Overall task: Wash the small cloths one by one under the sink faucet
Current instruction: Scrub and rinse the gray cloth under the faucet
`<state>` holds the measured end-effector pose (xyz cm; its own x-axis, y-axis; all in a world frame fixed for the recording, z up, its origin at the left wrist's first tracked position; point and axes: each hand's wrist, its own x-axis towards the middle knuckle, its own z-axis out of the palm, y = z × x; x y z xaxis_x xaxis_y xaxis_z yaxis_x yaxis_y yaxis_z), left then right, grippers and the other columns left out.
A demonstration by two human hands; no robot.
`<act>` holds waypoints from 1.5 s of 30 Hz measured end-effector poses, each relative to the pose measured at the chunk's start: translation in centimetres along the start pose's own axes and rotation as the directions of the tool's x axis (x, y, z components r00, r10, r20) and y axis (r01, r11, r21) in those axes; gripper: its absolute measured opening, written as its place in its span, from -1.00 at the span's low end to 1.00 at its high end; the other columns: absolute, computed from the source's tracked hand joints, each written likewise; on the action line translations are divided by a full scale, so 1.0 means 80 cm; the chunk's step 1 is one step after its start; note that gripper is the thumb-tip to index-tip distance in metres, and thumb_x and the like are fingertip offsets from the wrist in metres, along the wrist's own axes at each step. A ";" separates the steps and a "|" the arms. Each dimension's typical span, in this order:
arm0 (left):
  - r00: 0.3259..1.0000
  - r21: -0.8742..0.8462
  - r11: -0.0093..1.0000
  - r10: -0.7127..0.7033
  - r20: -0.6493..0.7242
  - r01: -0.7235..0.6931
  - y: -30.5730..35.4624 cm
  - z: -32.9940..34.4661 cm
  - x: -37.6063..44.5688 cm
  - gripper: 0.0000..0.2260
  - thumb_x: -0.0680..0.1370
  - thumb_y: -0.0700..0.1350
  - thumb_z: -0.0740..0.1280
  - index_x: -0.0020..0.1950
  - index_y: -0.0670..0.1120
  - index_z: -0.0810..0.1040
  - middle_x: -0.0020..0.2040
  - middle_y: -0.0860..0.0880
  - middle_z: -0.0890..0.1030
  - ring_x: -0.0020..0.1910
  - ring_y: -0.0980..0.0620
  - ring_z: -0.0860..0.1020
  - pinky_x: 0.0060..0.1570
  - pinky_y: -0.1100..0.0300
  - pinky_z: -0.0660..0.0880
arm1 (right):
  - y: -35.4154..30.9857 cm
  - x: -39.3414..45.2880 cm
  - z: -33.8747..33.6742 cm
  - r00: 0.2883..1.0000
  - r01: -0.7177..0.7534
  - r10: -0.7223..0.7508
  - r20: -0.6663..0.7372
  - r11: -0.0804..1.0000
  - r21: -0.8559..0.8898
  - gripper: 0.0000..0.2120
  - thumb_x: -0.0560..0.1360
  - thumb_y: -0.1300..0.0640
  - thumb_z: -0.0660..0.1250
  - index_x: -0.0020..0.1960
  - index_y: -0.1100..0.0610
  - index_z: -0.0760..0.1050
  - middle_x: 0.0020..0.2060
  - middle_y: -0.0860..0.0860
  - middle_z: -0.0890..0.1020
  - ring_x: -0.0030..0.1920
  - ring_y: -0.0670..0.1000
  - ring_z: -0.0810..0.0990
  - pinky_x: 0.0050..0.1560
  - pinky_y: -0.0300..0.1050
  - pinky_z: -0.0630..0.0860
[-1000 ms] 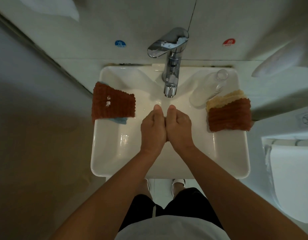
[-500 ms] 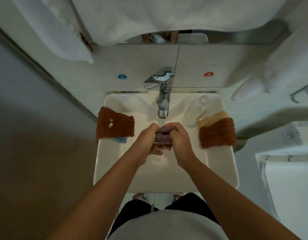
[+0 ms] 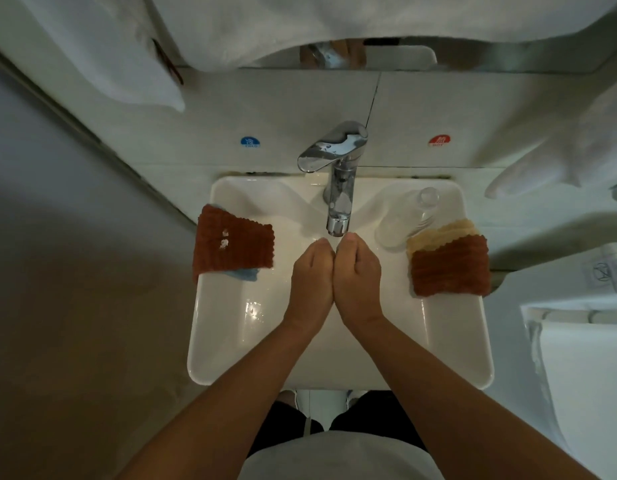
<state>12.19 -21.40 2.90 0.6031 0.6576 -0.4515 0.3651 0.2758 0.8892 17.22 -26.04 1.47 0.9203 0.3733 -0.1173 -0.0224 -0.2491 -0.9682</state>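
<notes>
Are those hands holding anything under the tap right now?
It cannot be told. The left hand and right hand are pressed together, closed, below the faucet, hiding anything between them.

Bare forearms (image 3: 230,382), no sleeves; grey shirt (image 3: 334,455); black shorts (image 3: 379,417).

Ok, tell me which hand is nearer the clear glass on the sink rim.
Right. The right hand sits just beside the clear glass, below and to its left under the faucet. The left hand is pressed against the right one, on its far side from the glass.
</notes>
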 end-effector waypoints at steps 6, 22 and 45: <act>0.996 -0.093 0.995 -0.054 -0.070 0.047 -0.005 0.002 0.011 -0.59 0.70 0.03 0.23 -0.31 0.00 0.63 -0.31 -0.11 0.64 -0.28 0.04 0.62 -0.22 0.07 0.57 | 0.025 0.004 0.005 0.998 0.007 -0.003 0.068 0.998 -0.065 -0.57 0.70 0.17 0.14 -0.32 0.20 0.46 -0.47 -0.01 0.51 -0.43 -0.09 0.48 -0.35 -0.26 0.39; 0.980 -0.077 0.990 -0.131 -0.150 0.121 -0.034 0.005 0.034 -0.60 0.70 -0.12 0.21 -0.33 -0.16 0.51 -0.48 -0.02 0.54 -0.43 0.06 0.54 -0.39 0.15 0.48 | 0.045 0.019 0.016 1.000 -0.011 0.013 0.009 0.987 -0.158 -0.44 0.66 0.14 0.16 -0.52 0.07 0.22 -0.62 0.08 0.39 -0.55 0.03 0.37 -0.41 -0.09 0.34; 0.884 0.154 0.973 0.085 0.460 -0.173 0.029 -0.086 0.000 -0.69 0.48 -0.06 0.54 0.15 -0.08 0.56 -0.04 0.02 0.68 -0.13 0.06 0.63 -0.22 0.06 0.58 | -0.032 0.021 -0.102 0.879 0.046 -0.009 0.477 0.997 -0.066 -0.88 0.53 0.17 0.48 -0.07 0.23 0.63 -0.18 0.18 0.67 -0.17 0.04 0.63 -0.14 -0.04 0.58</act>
<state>8.11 -15.93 5.49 0.8901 0.2826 -0.3576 0.3597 0.0464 0.9319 21.98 -32.10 5.55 0.6223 0.7567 -0.2003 0.0455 -0.2904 -0.9558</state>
